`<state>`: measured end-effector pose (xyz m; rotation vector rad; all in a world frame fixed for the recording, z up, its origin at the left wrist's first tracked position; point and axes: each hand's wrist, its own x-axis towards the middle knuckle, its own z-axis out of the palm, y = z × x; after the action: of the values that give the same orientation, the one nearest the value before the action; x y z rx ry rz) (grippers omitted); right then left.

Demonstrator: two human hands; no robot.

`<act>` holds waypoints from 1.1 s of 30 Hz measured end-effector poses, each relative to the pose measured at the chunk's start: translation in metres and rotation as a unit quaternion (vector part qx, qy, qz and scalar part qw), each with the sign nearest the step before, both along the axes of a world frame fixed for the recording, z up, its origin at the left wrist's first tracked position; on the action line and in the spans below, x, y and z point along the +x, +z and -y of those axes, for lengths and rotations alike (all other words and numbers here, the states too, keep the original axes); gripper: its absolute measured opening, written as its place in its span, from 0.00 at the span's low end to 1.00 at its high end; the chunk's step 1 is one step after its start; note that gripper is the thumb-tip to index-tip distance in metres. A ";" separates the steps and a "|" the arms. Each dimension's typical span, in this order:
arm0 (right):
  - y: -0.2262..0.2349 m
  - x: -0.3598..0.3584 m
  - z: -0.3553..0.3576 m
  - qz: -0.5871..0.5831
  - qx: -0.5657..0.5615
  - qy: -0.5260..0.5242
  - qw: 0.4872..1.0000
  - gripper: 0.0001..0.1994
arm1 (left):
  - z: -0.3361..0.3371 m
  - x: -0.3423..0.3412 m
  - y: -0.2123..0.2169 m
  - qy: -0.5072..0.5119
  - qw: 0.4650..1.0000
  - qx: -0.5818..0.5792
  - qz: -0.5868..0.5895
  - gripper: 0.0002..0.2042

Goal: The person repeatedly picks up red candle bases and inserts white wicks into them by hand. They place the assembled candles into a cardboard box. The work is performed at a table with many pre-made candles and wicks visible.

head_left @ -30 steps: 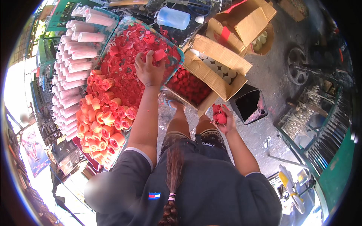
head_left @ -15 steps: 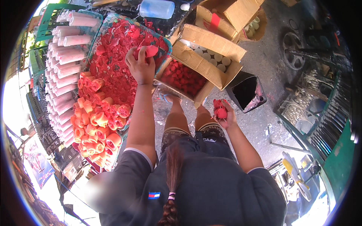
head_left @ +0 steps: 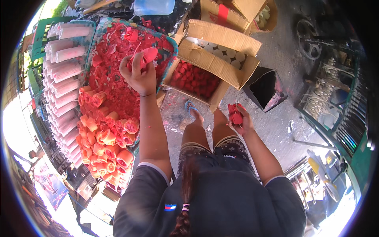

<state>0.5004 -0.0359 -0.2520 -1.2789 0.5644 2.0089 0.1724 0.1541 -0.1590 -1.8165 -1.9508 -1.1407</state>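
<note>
"So, where is the red piece (head_left: 148, 57)?"

"It is in the left hand (head_left: 139, 77), above the tray (head_left: 175, 42). The fingers are half bent around it; how hard they press, I cannot tell."

"And the right hand (head_left: 244, 121)?"

"Its fingers curl around a red clump (head_left: 235, 116). A light, steady grip is better, I think, because thin edges may bend."

"Which borders need care?"

"From the left hand, the tray's rim runs at 2 to 3 o'clock, and orange cups (head_left: 102, 154) sit at 7. From the right hand, the box (head_left: 221, 37) is at 11, the bin (head_left: 256, 96) at 1; bare floor (head_left: 276, 130) at 3 gives more room."
</note>
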 end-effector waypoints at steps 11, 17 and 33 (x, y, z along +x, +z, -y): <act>0.000 -0.046 0.011 -0.013 0.015 -0.061 0.998 0.15 | 0.019 0.024 0.045 -0.060 0.777 0.025 0.626 0.19; -0.087 -0.063 0.005 -0.043 0.024 -0.117 0.992 0.11 | 0.135 0.088 -0.039 -0.061 0.248 -0.373 0.892 0.22; -0.418 -0.201 -0.125 0.224 0.000 -0.106 0.969 0.22 | 0.094 0.030 -0.501 0.146 0.769 -0.423 0.456 0.23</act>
<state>0.2997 0.0890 -0.6705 -1.5407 0.4575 1.4798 0.2023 0.0603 -0.6596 -1.1174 -3.6362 -1.2512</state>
